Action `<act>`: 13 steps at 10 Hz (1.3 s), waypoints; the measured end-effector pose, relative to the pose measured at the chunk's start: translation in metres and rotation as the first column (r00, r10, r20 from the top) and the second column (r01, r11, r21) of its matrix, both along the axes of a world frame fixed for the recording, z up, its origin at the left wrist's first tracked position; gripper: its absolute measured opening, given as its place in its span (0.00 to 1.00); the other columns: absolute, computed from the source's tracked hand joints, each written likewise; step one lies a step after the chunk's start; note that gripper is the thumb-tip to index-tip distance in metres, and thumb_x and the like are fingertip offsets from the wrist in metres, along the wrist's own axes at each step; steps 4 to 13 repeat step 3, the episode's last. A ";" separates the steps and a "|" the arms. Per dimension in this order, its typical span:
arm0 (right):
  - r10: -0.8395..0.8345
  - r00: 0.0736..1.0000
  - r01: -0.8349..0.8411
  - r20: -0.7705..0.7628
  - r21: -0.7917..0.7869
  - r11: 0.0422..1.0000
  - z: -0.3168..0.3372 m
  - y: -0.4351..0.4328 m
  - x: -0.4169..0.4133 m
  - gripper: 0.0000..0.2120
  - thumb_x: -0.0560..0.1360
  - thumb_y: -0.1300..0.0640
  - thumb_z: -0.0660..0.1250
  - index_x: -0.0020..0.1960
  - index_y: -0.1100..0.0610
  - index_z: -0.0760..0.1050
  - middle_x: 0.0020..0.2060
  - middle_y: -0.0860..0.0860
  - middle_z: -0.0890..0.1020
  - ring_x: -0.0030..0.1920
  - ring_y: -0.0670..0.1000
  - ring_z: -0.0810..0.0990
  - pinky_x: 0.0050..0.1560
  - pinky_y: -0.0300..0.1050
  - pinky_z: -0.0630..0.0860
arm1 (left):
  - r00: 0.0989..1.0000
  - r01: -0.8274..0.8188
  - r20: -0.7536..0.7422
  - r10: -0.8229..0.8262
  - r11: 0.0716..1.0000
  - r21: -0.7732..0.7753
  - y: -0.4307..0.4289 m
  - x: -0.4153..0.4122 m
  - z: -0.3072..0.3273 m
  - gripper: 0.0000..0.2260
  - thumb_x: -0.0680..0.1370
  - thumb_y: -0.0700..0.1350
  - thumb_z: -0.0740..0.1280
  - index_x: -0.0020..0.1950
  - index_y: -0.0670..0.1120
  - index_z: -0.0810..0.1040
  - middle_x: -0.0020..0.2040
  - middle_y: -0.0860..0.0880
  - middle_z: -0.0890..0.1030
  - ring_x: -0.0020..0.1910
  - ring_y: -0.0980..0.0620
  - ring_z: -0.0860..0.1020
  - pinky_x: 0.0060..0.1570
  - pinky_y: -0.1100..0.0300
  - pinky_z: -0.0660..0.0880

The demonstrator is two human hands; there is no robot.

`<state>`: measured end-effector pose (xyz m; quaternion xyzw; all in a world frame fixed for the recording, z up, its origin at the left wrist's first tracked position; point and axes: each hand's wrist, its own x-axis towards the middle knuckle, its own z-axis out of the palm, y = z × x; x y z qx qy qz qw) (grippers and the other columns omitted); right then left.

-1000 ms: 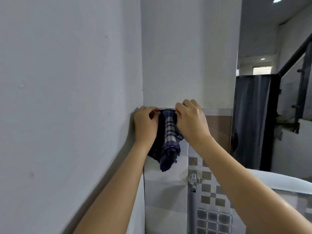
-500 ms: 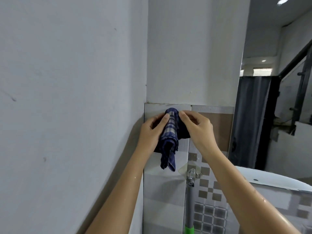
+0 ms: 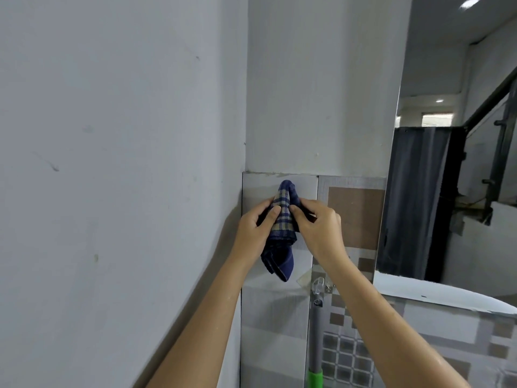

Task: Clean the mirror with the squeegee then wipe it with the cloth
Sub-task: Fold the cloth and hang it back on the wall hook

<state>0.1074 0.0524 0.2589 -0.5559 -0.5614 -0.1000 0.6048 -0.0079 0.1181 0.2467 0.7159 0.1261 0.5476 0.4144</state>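
Note:
A blue and beige checked cloth (image 3: 282, 219) is bunched up in front of the tiled wall, and both hands hold it. My left hand (image 3: 256, 229) pinches its left side, my right hand (image 3: 321, 228) grips its right side. The cloth's dark blue tail hangs down below the hands. A grey pole with a green grip (image 3: 315, 340), perhaps the squeegee's handle, hangs from a clear wall hook (image 3: 319, 287) just below my right forearm. The mirror (image 3: 453, 163) fills the right side, reflecting a dark curtain and a stair rail.
A plain white wall (image 3: 112, 163) stands close on the left and meets the tiled wall (image 3: 349, 214) at a corner. A white curved rim (image 3: 447, 296) lies under the mirror at the lower right.
Both hands have come down from the top edge of the tiles with the cloth, which is now gathered between the fingertips. The view has tilted down, showing the pole's green grip.

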 end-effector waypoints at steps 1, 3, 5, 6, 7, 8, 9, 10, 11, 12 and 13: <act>-0.033 0.999 0.034 0.021 -0.054 0.998 0.001 -0.009 -0.005 0.08 0.77 0.57 0.63 0.49 0.58 0.80 0.41 0.54 0.83 0.41 0.52 0.79 0.45 0.45 0.77 | 0.986 -0.134 -0.093 0.140 0.989 0.069 -0.009 -0.004 0.003 0.13 0.80 0.46 0.61 0.62 0.46 0.75 0.55 0.52 0.80 0.55 0.54 0.78 0.54 0.60 0.76; -0.042 0.996 0.052 0.077 -0.124 0.991 0.004 -0.061 -0.018 0.09 0.77 0.61 0.61 0.53 0.61 0.77 0.42 0.51 0.78 0.43 0.50 0.75 0.45 0.41 0.69 | 0.891 -0.358 -0.194 0.412 0.897 0.261 -0.054 -0.018 0.008 0.18 0.81 0.47 0.57 0.70 0.43 0.65 0.69 0.48 0.69 0.68 0.51 0.66 0.59 0.72 0.58; -0.042 0.996 0.052 0.077 -0.124 0.991 0.004 -0.061 -0.018 0.09 0.77 0.61 0.61 0.53 0.61 0.77 0.42 0.51 0.78 0.43 0.50 0.75 0.45 0.41 0.69 | 0.891 -0.358 -0.194 0.412 0.897 0.261 -0.054 -0.018 0.008 0.18 0.81 0.47 0.57 0.70 0.43 0.65 0.69 0.48 0.69 0.68 0.51 0.66 0.59 0.72 0.58; -0.042 0.996 0.052 0.077 -0.124 0.991 0.004 -0.061 -0.018 0.09 0.77 0.61 0.61 0.53 0.61 0.77 0.42 0.51 0.78 0.43 0.50 0.75 0.45 0.41 0.69 | 0.891 -0.358 -0.194 0.412 0.897 0.261 -0.054 -0.018 0.008 0.18 0.81 0.47 0.57 0.70 0.43 0.65 0.69 0.48 0.69 0.68 0.51 0.66 0.59 0.72 0.58; -0.042 0.996 0.052 0.077 -0.124 0.991 0.004 -0.061 -0.018 0.09 0.77 0.61 0.61 0.53 0.61 0.77 0.42 0.51 0.78 0.43 0.50 0.75 0.45 0.41 0.69 | 0.891 -0.358 -0.194 0.412 0.897 0.261 -0.054 -0.018 0.008 0.18 0.81 0.47 0.57 0.70 0.43 0.65 0.69 0.48 0.69 0.68 0.51 0.66 0.59 0.72 0.58; -0.042 0.996 0.052 0.077 -0.124 0.991 0.004 -0.061 -0.018 0.09 0.77 0.61 0.61 0.53 0.61 0.77 0.42 0.51 0.78 0.43 0.50 0.75 0.45 0.41 0.69 | 0.891 -0.358 -0.194 0.412 0.897 0.261 -0.054 -0.018 0.008 0.18 0.81 0.47 0.57 0.70 0.43 0.65 0.69 0.48 0.69 0.68 0.51 0.66 0.59 0.72 0.58; -0.042 0.996 0.052 0.077 -0.124 0.991 0.004 -0.061 -0.018 0.09 0.77 0.61 0.61 0.53 0.61 0.77 0.42 0.51 0.78 0.43 0.50 0.75 0.45 0.41 0.69 | 0.891 -0.358 -0.194 0.412 0.897 0.261 -0.054 -0.018 0.008 0.18 0.81 0.47 0.57 0.70 0.43 0.65 0.69 0.48 0.69 0.68 0.51 0.66 0.59 0.72 0.58; -0.042 0.996 0.052 0.077 -0.124 0.991 0.004 -0.061 -0.018 0.09 0.77 0.61 0.61 0.53 0.61 0.77 0.42 0.51 0.78 0.43 0.50 0.75 0.45 0.41 0.69 | 0.891 -0.358 -0.194 0.412 0.897 0.261 -0.054 -0.018 0.008 0.18 0.81 0.47 0.57 0.70 0.43 0.65 0.69 0.48 0.69 0.68 0.51 0.66 0.59 0.72 0.58; -0.042 0.996 0.052 0.077 -0.124 0.991 0.004 -0.061 -0.018 0.09 0.77 0.61 0.61 0.53 0.61 0.77 0.42 0.51 0.78 0.43 0.50 0.75 0.45 0.41 0.69 | 0.891 -0.358 -0.194 0.412 0.897 0.261 -0.054 -0.018 0.008 0.18 0.81 0.47 0.57 0.70 0.43 0.65 0.69 0.48 0.69 0.68 0.51 0.66 0.59 0.72 0.58; -0.042 0.996 0.052 0.077 -0.124 0.991 0.004 -0.061 -0.018 0.09 0.77 0.61 0.61 0.53 0.61 0.77 0.42 0.51 0.78 0.43 0.50 0.75 0.45 0.41 0.69 | 0.891 -0.358 -0.194 0.412 0.897 0.261 -0.054 -0.018 0.008 0.18 0.81 0.47 0.57 0.70 0.43 0.65 0.69 0.48 0.69 0.68 0.51 0.66 0.59 0.72 0.58; -0.042 0.996 0.052 0.077 -0.124 0.991 0.004 -0.061 -0.018 0.09 0.77 0.61 0.61 0.53 0.61 0.77 0.42 0.51 0.78 0.43 0.50 0.75 0.45 0.41 0.69 | 0.891 -0.358 -0.194 0.412 0.897 0.261 -0.054 -0.018 0.008 0.18 0.81 0.47 0.57 0.70 0.43 0.65 0.69 0.48 0.69 0.68 0.51 0.66 0.59 0.72 0.58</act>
